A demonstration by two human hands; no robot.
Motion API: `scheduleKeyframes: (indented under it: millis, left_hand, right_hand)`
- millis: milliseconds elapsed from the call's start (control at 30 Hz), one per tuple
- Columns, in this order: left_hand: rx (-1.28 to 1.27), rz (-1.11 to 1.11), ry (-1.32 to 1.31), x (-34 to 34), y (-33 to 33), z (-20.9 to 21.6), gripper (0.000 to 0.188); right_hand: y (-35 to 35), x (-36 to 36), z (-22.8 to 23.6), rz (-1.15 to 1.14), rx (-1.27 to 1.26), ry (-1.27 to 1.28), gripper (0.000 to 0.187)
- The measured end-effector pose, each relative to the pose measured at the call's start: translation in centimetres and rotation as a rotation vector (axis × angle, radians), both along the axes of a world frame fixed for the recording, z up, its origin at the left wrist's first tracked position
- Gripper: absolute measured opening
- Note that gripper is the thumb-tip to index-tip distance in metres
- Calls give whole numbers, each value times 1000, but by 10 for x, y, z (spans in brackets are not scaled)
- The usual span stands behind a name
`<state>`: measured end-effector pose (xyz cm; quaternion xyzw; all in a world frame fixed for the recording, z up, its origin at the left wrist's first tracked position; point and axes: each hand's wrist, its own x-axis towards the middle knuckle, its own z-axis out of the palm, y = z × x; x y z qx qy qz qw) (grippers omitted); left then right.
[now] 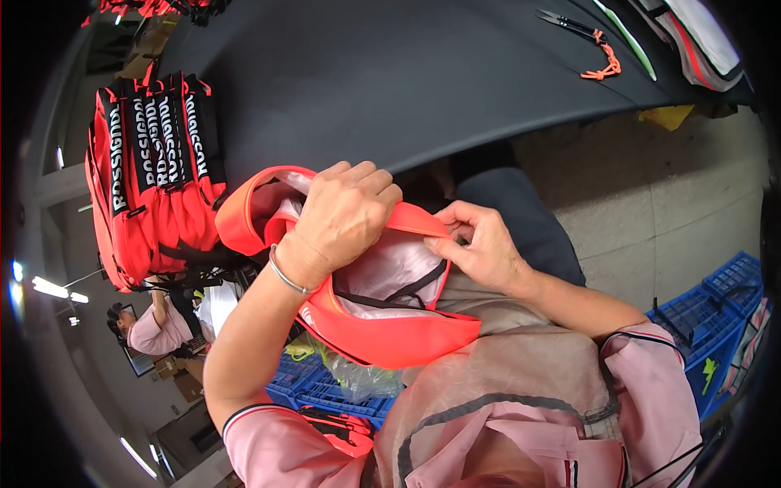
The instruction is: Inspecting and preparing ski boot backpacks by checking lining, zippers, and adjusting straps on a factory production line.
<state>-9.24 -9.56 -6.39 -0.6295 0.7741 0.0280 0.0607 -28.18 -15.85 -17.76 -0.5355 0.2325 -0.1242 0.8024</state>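
A bright red-orange fabric bag (390, 335) with a pale lining and dark binding tape inside lies across my lap, its opening facing up. My left hand (346, 213) is closed over the bag's upper edge, knuckles up, so what its fingertips do is hidden. To the right, my right hand (486, 248) pinches the same red edge between thumb and fingers. Between the hands the edge is pulled up, and the lining shows below it.
Ahead is a dark table (366, 81). Red-and-black bags (154, 175) are stacked at its left. Thread snips (573, 24) with orange cord and a slim green-and-white tool (628, 39) lie far right. Blue crates (700, 313) stand right. Another person (154, 329) is farther off left.
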Motion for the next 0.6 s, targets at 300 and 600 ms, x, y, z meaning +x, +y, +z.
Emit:
scheduleKeyframes:
  millis: [300, 600]
  left_hand:
    - [-311, 49, -50, -8, 34, -18, 21]
    - [-462, 140, -73, -15, 65, -19, 31]
  right_hand:
    - [-9, 10, 1, 12, -65, 44, 15]
    - [7, 5, -7, -275, -1172, -333, 24]
